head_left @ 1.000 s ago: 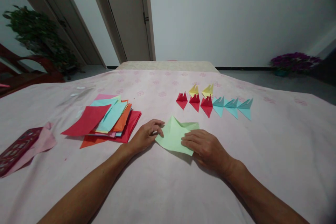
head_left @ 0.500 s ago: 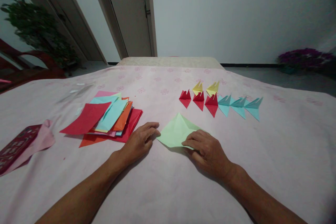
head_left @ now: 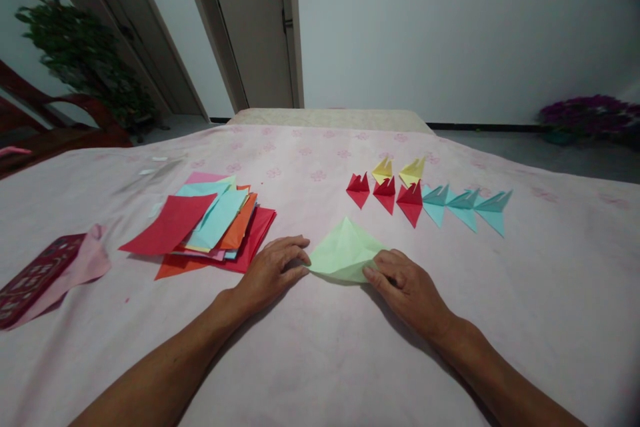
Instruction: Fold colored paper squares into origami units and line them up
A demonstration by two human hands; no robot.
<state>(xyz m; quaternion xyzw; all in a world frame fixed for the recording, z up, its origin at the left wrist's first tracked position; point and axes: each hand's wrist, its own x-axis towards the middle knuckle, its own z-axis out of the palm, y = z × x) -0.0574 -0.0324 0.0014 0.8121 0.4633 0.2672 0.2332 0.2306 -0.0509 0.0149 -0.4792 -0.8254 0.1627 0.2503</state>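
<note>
A light green paper [head_left: 345, 250], folded to a peak at its far side, lies on the pink cloth between my hands. My left hand [head_left: 283, 265] has its fingers closed on the paper's left corner. On the right side, my right hand [head_left: 403, 283] pinches the near right edge, thumb on top and fingers curled. Beyond the paper stand folded paper birds: red ones [head_left: 385, 195], two yellow ones [head_left: 412, 172] and blue ones [head_left: 463, 200] in a row to the right.
A loose stack of coloured paper [head_left: 167, 225] lies left of my left hand. Farther left is a dark red patterned item [head_left: 40, 277] with a pink cloth [head_left: 93, 260]. The flowered tablecloth [head_left: 320, 360] covers the table.
My right hand has shifted its grip, with its thumb now on top of the green paper's edge. My left hand has closed on the left corner. The whole view has shifted slightly.
</note>
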